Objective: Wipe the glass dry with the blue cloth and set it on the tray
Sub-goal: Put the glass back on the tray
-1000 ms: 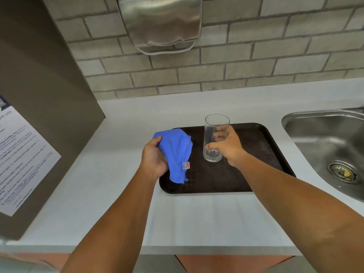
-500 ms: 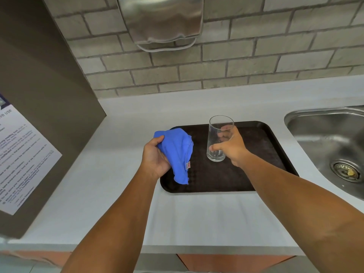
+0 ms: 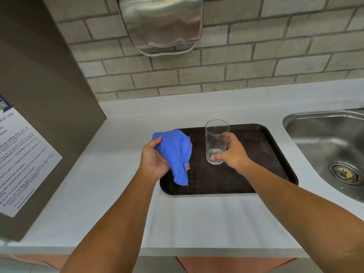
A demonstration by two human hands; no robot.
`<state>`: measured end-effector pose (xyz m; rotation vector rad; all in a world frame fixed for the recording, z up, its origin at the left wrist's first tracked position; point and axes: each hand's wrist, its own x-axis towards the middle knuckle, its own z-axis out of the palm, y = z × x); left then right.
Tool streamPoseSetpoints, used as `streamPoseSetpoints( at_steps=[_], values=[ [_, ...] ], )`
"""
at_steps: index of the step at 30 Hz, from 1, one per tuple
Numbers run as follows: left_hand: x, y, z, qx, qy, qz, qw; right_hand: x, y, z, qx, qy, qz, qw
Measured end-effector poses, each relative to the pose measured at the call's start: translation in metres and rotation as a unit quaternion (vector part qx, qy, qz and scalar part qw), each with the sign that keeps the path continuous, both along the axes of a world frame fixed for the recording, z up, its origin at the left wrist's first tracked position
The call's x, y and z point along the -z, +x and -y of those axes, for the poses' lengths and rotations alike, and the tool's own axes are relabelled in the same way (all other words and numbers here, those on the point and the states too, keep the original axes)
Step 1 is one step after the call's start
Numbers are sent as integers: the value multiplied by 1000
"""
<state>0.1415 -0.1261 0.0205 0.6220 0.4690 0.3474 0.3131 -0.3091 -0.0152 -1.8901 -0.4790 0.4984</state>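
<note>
A clear, empty drinking glass [image 3: 215,138] stands upright over the dark brown tray [image 3: 262,172], its base at or just above the tray's surface. My right hand [image 3: 232,152] grips its lower half from the right, thumb across the base. My left hand [image 3: 154,159] holds the bunched blue cloth [image 3: 177,154] over the tray's left edge, a short gap left of the glass. The cloth's loose end hangs down toward the tray.
The tray lies on a white counter [image 3: 118,194]. A steel sink [image 3: 332,146] with a drain sits at the right. A brown cabinet side with a printed notice [image 3: 21,154] stands at the left. A steel hand dryer [image 3: 161,24] hangs on the brick wall.
The glass and my right hand stay at the same spot on the tray, the fingers shifting slightly lower on it. The cloth hand is nearly still.
</note>
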Motion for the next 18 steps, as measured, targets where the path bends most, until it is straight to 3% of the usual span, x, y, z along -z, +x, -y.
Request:
streamPoseSetpoints(
  at_steps=[3,5,7,10,12,15,18],
  values=[
    [1,-1,-2,-2,-6,2,1000,-6,-27,13,188,75,33,979],
    [1,-1,-4,-2,-8,9,1000,-9,-58,17,228,171,63,957],
    [0,-2,-6,-1,-8,16,1000,-16,-86,8,150,187,16,971],
    [0,-6,-7,2,-8,19,1000,-33,-98,-25,40,92,-165,981],
    [-2,-11,-9,13,-4,24,1000,-44,-96,-49,-26,68,-282,957],
    [-4,-25,-14,40,10,34,999,-47,-99,-80,-97,158,-431,883],
    [-3,-43,-27,32,10,25,999,-44,-109,-103,-75,195,-466,860]
  ],
)
